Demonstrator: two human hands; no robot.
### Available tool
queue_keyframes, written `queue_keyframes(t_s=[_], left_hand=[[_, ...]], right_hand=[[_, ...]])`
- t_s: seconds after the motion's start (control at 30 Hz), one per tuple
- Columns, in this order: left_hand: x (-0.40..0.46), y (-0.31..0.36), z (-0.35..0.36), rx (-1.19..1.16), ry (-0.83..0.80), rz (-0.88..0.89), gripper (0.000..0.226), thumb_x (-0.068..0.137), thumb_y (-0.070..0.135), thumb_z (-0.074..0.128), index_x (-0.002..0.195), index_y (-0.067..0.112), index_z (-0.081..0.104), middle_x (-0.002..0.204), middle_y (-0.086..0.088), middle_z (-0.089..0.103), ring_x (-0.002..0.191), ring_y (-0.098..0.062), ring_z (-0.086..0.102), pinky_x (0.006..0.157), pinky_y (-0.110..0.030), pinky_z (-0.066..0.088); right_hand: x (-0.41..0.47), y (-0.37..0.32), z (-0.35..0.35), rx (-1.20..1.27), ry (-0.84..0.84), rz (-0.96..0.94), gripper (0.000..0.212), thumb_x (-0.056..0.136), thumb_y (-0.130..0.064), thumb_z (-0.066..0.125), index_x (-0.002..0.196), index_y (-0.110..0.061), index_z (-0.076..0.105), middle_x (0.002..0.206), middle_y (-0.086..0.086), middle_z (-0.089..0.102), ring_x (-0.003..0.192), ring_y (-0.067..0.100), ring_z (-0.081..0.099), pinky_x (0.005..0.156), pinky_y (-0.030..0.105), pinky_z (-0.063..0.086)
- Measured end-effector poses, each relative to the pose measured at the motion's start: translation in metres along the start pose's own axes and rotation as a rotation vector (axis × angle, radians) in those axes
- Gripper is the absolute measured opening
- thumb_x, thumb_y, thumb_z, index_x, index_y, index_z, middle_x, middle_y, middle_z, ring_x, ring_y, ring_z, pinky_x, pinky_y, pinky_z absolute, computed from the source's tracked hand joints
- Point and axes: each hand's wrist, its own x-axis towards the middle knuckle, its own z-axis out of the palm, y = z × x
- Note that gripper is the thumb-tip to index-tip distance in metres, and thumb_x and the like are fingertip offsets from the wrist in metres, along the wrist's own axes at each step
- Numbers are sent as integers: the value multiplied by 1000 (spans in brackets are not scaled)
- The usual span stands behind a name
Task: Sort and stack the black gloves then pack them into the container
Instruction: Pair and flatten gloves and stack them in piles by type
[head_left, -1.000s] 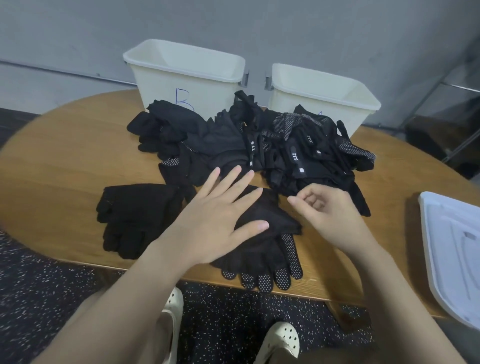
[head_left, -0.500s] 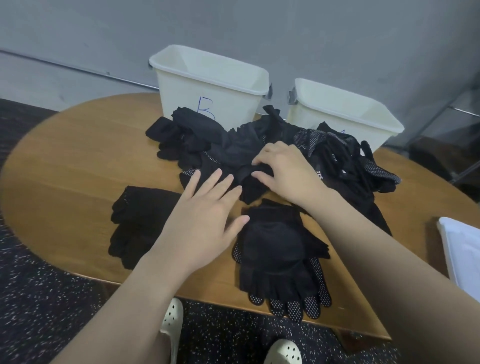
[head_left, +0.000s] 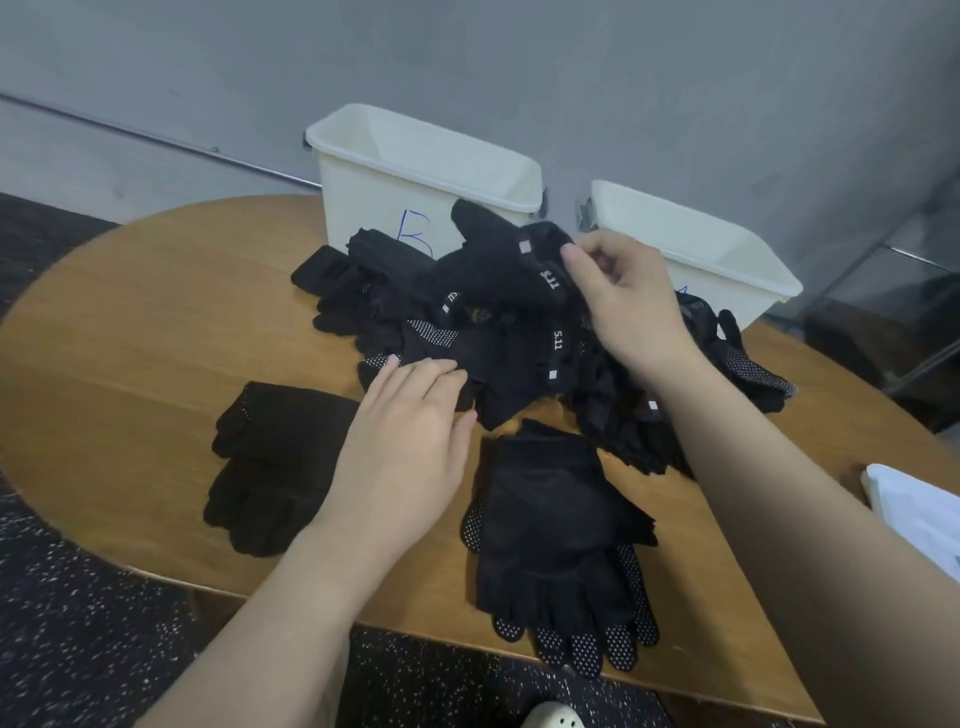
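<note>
Two small stacks (head_left: 556, 525) lie sorted at my six o'clock; most gloves (head_left: 498, 312) remain heaped at twelve, both containers (head_left: 415, 171) apparently unfilled. My right hand (head_left: 628, 306) pinches a glove; my left hand (head_left: 410, 441) rests flat on the heap

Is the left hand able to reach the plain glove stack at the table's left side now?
Probably yes. The left hand rests on the pile's edge, right beside the plain glove stack, with nothing lying between them.
</note>
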Motion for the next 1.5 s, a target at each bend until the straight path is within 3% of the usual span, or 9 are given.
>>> queue_keyframes(t_s=[0.2,0.43,0.57,0.77,0.97,1.13,1.23,1.33,1.5], left_hand=[[2,18,-12,-224,182,-73,40,103,28,52,140,13,58,144,0,53,135,-18,49,115,-37,39],[-8,46,-5,-402,168,-5,42,103,38,44,137,17,58,141,4,53,134,-12,49,113,-43,45],[-15,60,-1,-405,164,89,42,102,36,50,137,16,59,140,7,52,133,-10,49,112,-41,44],[-18,80,10,-434,14,174,79,90,47,74,156,19,39,154,8,42,144,-7,39,119,-29,36],[-8,85,15,-641,232,-57,25,100,22,64,124,17,66,111,17,67,104,0,63,88,-19,49],[-1,78,1,-834,424,-165,11,105,18,57,104,16,68,96,10,69,96,-8,66,84,-32,53],[5,66,-10,-1064,364,-299,17,103,30,61,105,19,73,109,-5,75,109,-29,70,96,-53,57],[3,62,-19,-1214,192,-403,19,102,25,61,115,17,73,118,-6,76,115,-25,70,99,-46,56],[-5,56,-19,-1146,-59,-413,23,101,15,59,119,8,72,114,-8,77,107,-25,73,89,-34,61]], right_hand=[[-27,-22,-31,605,-34,189,26,108,-16,49,97,-7,71,93,11,73,88,22,67,81,37,56],[-107,-18,-63,732,34,296,40,110,-21,43,125,12,60,129,33,63,116,43,61,103,60,50],[-131,-9,-53,799,124,336,40,109,-21,43,130,9,60,128,29,66,115,38,64,102,58,52],[-142,-5,-34,886,-3,310,40,108,-18,45,130,14,55,130,35,61,114,37,63,103,53,53],[-145,5,-35,818,-188,251,35,109,-20,41,127,1,64,131,13,69,126,27,65,102,44,55],[-138,22,-49,638,14,188,22,95,-27,61,114,-20,70,118,1,75,118,17,67,94,34,53],[-138,28,-53,516,-92,197,43,89,-38,70,130,-26,63,124,-12,71,124,5,61,104,30,48],[-141,25,-51,559,-229,249,59,84,-49,75,136,-26,59,120,-8,73,112,8,68,100,33,51],[-147,15,-42,508,-355,312,40,89,-38,75,125,-23,67,93,-2,78,83,10,66,71,27,54]])
